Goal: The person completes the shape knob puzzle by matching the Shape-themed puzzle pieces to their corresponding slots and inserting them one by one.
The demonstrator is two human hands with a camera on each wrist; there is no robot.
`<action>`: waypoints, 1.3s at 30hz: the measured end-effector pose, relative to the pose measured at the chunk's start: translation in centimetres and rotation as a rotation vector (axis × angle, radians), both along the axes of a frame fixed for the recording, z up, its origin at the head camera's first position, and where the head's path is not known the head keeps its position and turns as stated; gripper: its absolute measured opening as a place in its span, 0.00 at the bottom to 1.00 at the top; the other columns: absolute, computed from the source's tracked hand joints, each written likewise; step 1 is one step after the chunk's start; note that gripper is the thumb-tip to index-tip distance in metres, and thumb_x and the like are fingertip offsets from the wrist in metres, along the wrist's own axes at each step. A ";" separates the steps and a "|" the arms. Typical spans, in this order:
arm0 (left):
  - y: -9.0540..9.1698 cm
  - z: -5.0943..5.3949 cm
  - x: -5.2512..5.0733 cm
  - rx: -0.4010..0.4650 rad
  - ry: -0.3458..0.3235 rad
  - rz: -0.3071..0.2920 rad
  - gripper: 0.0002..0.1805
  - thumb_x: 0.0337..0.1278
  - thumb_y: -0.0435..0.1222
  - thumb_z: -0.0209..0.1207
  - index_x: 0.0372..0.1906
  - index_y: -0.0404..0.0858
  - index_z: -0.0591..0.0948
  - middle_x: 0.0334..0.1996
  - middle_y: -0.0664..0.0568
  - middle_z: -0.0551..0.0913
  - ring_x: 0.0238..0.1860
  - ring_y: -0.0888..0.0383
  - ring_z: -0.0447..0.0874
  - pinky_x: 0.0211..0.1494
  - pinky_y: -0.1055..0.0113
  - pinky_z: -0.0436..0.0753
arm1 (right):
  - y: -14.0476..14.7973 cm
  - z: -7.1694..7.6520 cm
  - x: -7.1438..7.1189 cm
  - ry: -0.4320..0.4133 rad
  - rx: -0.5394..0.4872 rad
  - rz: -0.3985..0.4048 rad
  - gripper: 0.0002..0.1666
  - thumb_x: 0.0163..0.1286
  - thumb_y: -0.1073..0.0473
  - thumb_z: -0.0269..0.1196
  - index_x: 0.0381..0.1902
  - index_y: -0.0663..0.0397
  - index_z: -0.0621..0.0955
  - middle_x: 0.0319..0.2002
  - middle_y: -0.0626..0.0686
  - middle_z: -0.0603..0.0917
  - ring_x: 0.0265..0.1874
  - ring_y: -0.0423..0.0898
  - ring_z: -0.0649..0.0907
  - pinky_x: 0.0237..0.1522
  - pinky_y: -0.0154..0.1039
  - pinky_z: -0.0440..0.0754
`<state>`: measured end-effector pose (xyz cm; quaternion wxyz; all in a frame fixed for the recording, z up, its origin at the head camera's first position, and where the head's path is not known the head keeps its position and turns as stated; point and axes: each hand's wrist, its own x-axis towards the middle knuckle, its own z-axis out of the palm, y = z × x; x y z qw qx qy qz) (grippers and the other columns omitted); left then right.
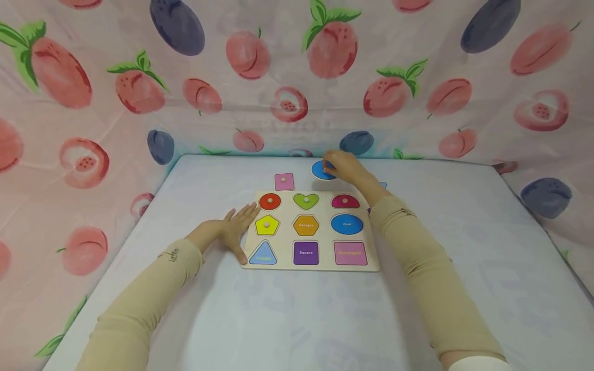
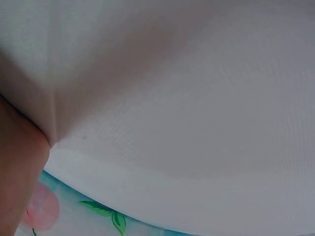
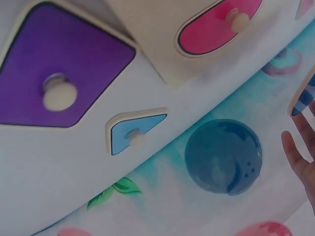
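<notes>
In the head view, the right hand [image 1: 345, 166] is near the top middle. Its fingers pinch the blue oval piece [image 1: 318, 171], which sits at the hand's left side. The left hand [image 1: 234, 230] is lower and to the left, fingers spread out, touching the left edge of the puzzle board [image 1: 284, 252]. The oval piece is well apart from that hand. A pink piece [image 1: 279, 183] lies just above the board.

head: above, forward-down, wide | left wrist: close over tabletop [image 2: 221, 123] | right wrist: close, slanted; shares board [image 1: 326, 252] with head
</notes>
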<state>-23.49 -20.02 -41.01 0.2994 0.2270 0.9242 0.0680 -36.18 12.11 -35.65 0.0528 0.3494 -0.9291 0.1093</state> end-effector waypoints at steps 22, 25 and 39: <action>-0.2 -0.1 0.5 0.003 0.012 -0.008 0.77 0.28 0.58 0.73 0.73 0.35 0.30 0.74 0.40 0.24 0.75 0.42 0.23 0.73 0.39 0.30 | 2.7 -1.1 5.3 -0.114 0.084 0.009 0.08 0.63 0.56 0.65 0.36 0.55 0.82 0.38 0.54 0.85 0.39 0.50 0.82 0.49 0.46 0.81; -0.3 0.0 0.3 0.000 0.021 -0.011 0.77 0.29 0.58 0.73 0.73 0.36 0.30 0.74 0.41 0.24 0.75 0.42 0.23 0.73 0.40 0.30 | 3.1 -1.0 5.8 -0.144 0.061 0.022 0.07 0.62 0.57 0.65 0.33 0.55 0.81 0.36 0.53 0.85 0.35 0.49 0.81 0.46 0.46 0.81; -0.9 -0.9 -0.3 0.032 0.022 -0.031 0.79 0.26 0.62 0.71 0.73 0.37 0.28 0.74 0.43 0.23 0.75 0.43 0.21 0.73 0.40 0.28 | 4.4 -2.5 9.3 -0.171 0.077 0.010 0.08 0.64 0.58 0.64 0.37 0.56 0.81 0.37 0.54 0.85 0.40 0.50 0.82 0.49 0.45 0.82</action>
